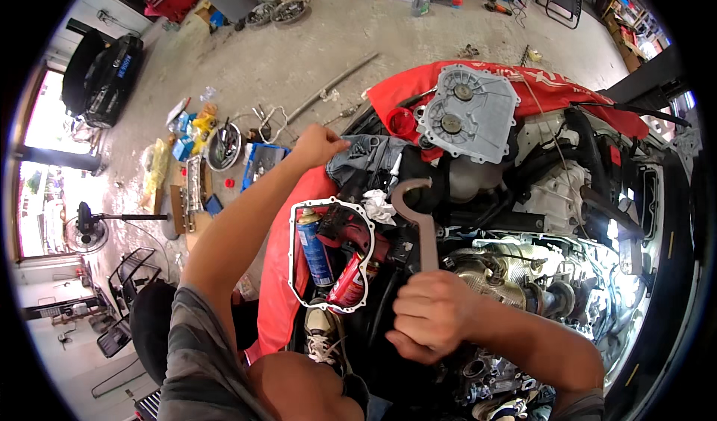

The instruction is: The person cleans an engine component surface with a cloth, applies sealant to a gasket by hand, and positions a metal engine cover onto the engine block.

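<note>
In my right hand [431, 317] is a large metal hook wrench [428, 236], gripped by its handle, with the curved end pointing away from me. My left hand [319, 146] hovers by a grey cloth [364, 155] that holds small metal parts; whether its fingers pinch anything cannot be told. Nearer me, a white-edged gasket [293, 253] surrounds a blue spray can [315, 253] and a red spray can [348, 281]. A red and black cordless power tool [341, 225] lies partly within it. Crumpled white paper [380, 207] sits beside the wrench. A cast metal housing cover [473, 113] rests beyond.
The engine bay [515, 264] extends at right, with hoses and metal pipes. A red fender cover [280, 286] drapes its edges. On the floor are a bowl of tools [224, 146], a blue tray [266, 166] and a long metal bar [336, 85]. A fan [87, 230] stands left.
</note>
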A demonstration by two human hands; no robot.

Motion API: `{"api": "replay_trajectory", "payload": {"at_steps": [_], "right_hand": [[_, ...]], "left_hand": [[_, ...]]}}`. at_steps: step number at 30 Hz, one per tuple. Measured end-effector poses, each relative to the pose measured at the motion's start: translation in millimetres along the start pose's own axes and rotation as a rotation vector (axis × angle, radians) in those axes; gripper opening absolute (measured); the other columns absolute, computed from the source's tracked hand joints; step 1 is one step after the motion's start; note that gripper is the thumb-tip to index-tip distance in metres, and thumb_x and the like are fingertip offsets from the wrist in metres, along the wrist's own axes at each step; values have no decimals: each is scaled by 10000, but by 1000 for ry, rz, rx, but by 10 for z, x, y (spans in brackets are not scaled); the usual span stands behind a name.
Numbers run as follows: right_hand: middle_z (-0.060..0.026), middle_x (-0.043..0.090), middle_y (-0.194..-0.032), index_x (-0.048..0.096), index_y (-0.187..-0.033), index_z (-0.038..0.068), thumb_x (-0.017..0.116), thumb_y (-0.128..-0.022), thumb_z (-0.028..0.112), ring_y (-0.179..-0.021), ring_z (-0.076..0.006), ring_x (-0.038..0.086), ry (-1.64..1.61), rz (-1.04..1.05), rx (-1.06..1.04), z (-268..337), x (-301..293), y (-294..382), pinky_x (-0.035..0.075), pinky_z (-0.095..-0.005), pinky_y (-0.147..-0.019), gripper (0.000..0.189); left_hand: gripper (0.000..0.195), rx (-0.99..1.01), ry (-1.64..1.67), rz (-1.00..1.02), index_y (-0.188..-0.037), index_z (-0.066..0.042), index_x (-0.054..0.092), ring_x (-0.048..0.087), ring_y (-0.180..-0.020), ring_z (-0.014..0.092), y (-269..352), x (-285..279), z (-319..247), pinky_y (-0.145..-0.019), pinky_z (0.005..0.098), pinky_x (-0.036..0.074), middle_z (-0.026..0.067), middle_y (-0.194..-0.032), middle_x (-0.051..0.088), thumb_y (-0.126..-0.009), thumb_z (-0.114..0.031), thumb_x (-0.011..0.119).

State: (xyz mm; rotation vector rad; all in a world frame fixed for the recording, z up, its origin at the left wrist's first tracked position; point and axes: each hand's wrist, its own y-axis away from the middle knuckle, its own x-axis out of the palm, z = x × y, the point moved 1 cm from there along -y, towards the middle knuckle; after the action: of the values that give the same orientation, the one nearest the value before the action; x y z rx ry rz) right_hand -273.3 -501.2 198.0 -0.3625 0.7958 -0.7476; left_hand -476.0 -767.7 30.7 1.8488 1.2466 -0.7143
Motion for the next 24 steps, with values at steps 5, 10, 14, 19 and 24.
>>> {"api": "replay_trajectory", "payload": {"at_steps": [5,10,14,19,24], "right_hand": [[-19,487,-558,457,-551,111,675,-743,206,-476,-203,524,134,163,-47,-660,534,-10,422,-326,-440,305],[-6,466,-572,450,-568,118,693,-724,195,-488,-190,502,164,183,14,-957,712,85,408,-316,-452,299],[-15,472,-604,450,-583,112,704,-738,197,-537,-198,520,198,147,81,-967,815,24,424,-310,-501,310],[-29,476,-634,461,-598,106,711,-739,199,-576,-207,531,266,158,186,-961,953,99,432,-312,-539,303],[-50,541,-711,545,-668,99,659,-743,240,-672,-235,564,221,250,321,-979,986,135,464,-346,-617,196]], "left_hand": [[419,-56,64,-77,-813,6,707,673,-714,289,-330,243,182,-675,381,511,189,-746,682,-761,-409,743],[329,107,27,-47,-860,-34,667,664,-867,329,-573,370,141,-782,420,516,167,-867,690,-738,-326,757],[340,205,-123,20,-990,-50,644,640,-971,330,-673,514,86,-833,426,513,145,-990,684,-755,-280,729],[370,281,-233,29,-1016,-62,640,601,-1045,319,-734,626,48,-865,422,495,129,-1058,649,-755,-307,734],[320,374,-176,-51,-972,-65,632,585,-1020,327,-711,666,102,-843,438,486,124,-996,624,-739,-254,745]]}}
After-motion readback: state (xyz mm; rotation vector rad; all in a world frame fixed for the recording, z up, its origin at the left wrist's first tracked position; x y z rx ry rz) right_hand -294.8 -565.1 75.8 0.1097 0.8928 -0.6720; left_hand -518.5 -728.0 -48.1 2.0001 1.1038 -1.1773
